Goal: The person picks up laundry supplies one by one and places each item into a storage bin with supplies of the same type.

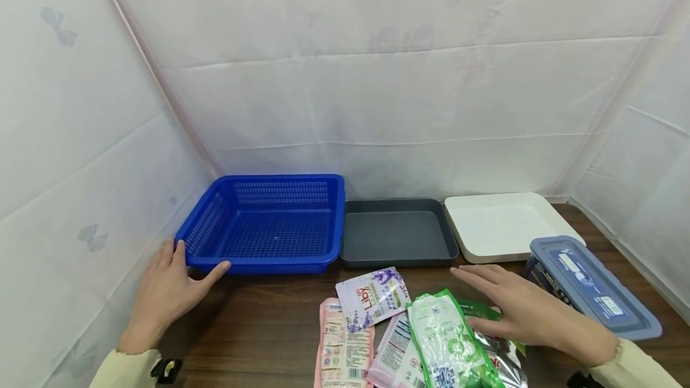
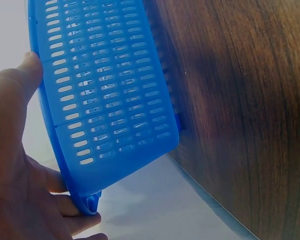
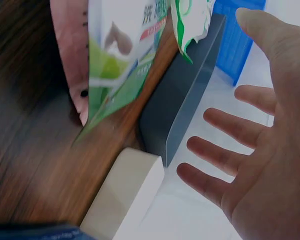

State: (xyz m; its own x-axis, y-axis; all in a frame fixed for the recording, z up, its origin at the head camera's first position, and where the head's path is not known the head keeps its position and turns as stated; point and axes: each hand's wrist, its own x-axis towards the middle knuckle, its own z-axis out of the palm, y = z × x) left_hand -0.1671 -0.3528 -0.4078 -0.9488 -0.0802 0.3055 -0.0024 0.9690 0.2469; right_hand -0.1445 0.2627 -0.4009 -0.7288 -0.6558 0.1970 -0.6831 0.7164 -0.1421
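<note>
My left hand (image 1: pixel 167 295) holds the front left corner of a blue perforated plastic basket (image 1: pixel 259 265). In the left wrist view the thumb lies on the rim and the fingertips come round the basket's corner (image 2: pixel 115 100). My right hand (image 1: pixel 523 304) is spread with nothing in its grasp, over the right side of a group of pouches. A green and white pouch (image 1: pixel 447 334) lies nearest its thumb, and a dark green and silver one (image 1: pixel 501 349) is partly hidden beneath the hand. Left of these lie a purple and white Liby pouch (image 1: pixel 372 298), a pink pouch (image 1: pixel 345 343) and a pale pink pouch (image 1: pixel 396 352).
A dark grey tray (image 1: pixel 399 232) stands right of the basket, with a white tray (image 1: pixel 501 223) beyond it. At the right, a box with a translucent blue lid (image 1: pixel 598 292) sits by my right wrist. White sheeting (image 1: pixel 399 106) encloses the wooden table (image 1: pixel 253 328).
</note>
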